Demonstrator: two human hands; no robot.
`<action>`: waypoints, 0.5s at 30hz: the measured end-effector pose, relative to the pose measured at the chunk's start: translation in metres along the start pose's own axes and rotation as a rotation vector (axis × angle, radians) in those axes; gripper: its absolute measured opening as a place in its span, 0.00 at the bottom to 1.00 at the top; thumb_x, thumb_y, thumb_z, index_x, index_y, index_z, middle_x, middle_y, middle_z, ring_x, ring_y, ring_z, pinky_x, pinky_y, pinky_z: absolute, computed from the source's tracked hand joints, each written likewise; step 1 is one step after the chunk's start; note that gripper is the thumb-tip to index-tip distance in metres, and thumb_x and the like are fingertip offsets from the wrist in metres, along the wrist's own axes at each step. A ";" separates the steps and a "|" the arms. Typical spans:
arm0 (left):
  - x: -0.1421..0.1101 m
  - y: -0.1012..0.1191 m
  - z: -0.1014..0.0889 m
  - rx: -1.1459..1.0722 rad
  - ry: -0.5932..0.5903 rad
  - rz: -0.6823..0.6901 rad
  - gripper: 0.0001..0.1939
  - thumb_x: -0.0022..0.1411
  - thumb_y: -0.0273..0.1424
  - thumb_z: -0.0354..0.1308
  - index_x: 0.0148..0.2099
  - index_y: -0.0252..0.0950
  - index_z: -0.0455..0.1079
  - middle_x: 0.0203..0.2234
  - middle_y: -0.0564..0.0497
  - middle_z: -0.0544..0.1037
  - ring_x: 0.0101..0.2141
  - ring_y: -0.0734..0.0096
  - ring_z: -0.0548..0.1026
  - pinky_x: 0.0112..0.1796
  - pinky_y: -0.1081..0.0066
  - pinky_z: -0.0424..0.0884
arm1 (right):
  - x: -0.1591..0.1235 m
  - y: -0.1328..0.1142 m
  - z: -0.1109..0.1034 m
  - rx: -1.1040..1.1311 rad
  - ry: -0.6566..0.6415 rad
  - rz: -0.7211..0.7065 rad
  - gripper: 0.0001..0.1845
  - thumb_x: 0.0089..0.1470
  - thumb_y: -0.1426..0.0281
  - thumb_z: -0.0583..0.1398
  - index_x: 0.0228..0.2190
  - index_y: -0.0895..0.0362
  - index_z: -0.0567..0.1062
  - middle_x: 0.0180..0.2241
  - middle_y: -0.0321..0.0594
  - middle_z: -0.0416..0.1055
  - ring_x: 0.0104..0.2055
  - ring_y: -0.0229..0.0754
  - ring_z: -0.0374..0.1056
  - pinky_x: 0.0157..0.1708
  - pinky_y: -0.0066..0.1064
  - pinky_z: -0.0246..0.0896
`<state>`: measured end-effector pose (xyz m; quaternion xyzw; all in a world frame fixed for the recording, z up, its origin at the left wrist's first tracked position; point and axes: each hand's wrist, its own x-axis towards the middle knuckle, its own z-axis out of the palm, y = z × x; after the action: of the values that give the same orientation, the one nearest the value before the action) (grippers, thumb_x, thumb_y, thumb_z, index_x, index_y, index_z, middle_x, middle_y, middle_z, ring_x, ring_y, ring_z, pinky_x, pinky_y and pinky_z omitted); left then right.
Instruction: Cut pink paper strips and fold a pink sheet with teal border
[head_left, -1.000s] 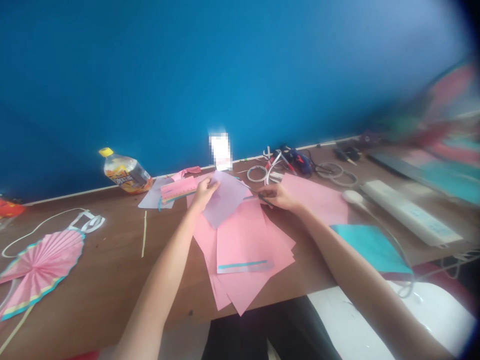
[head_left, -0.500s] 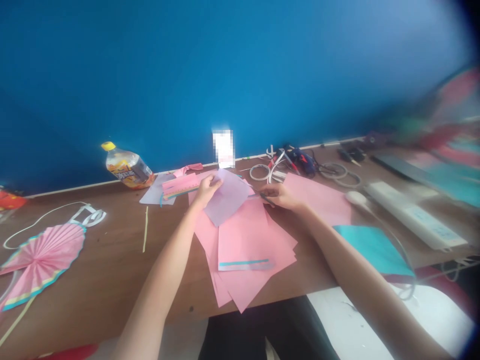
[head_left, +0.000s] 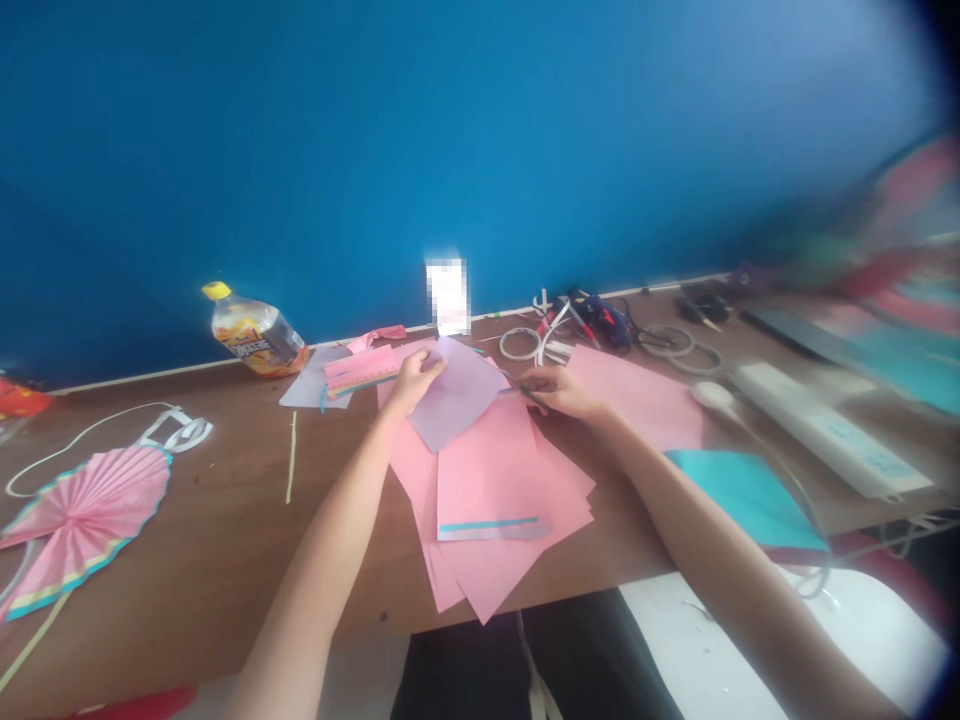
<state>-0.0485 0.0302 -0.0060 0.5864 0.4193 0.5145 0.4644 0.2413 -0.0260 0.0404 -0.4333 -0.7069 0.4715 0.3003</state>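
Note:
My left hand (head_left: 417, 378) pinches the left edge of a sheet of purple paper (head_left: 459, 395), which is raised at a tilt over the pink sheets. At the paper's right edge, my right hand (head_left: 555, 388) is closed around scissors (head_left: 536, 400), mostly covered by the fingers; their thin blades point left at the purple paper. Under both lies a fanned stack of pink paper (head_left: 487, 470). The top pink sheet carries a blue strip (head_left: 489, 527) and a pale purple strip along its near edge.
A pink ruler (head_left: 364, 382) and a bottle (head_left: 259, 340) stand or lie to the left, with a pleated pink paper fan (head_left: 97, 510) nearer. Rightward are tape rolls (head_left: 519, 344), cables, a turquoise sheet (head_left: 742, 490) and a white power strip (head_left: 829, 430). A blue wall (head_left: 480, 150) rises behind the table.
The right corner of the purple paper has shifted slightly to the right, toward my right hand. Both hands stay in nearly the same place.

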 end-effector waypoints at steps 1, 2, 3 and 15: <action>0.000 0.001 0.000 -0.004 0.005 -0.002 0.21 0.53 0.44 0.63 0.45 0.35 0.72 0.41 0.46 0.78 0.40 0.63 0.76 0.39 0.69 0.72 | 0.001 0.002 0.000 0.000 -0.001 0.000 0.24 0.47 0.56 0.65 0.39 0.62 0.75 0.23 0.36 0.69 0.19 0.32 0.60 0.21 0.27 0.58; 0.000 0.001 0.000 -0.006 0.008 -0.002 0.21 0.53 0.44 0.64 0.45 0.36 0.72 0.41 0.46 0.78 0.41 0.63 0.75 0.40 0.69 0.72 | 0.001 0.004 0.000 -0.002 0.001 0.001 0.23 0.47 0.57 0.65 0.40 0.62 0.75 0.23 0.36 0.70 0.19 0.32 0.60 0.21 0.27 0.58; 0.000 0.001 0.000 -0.003 0.006 0.000 0.21 0.53 0.44 0.63 0.45 0.35 0.72 0.41 0.46 0.77 0.41 0.63 0.75 0.40 0.69 0.72 | 0.002 0.005 0.000 -0.008 0.004 0.002 0.23 0.48 0.57 0.65 0.40 0.62 0.75 0.24 0.37 0.70 0.19 0.32 0.60 0.21 0.27 0.58; 0.000 0.000 -0.001 0.010 -0.011 0.010 0.21 0.54 0.44 0.63 0.45 0.35 0.72 0.41 0.46 0.78 0.39 0.65 0.76 0.39 0.69 0.72 | 0.006 0.018 0.006 0.000 0.036 -0.019 0.24 0.48 0.59 0.64 0.43 0.61 0.76 0.28 0.38 0.72 0.22 0.34 0.63 0.20 0.27 0.60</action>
<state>-0.0497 0.0304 -0.0061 0.5938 0.4164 0.5113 0.4611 0.2398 -0.0193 0.0219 -0.4351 -0.7054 0.4609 0.3174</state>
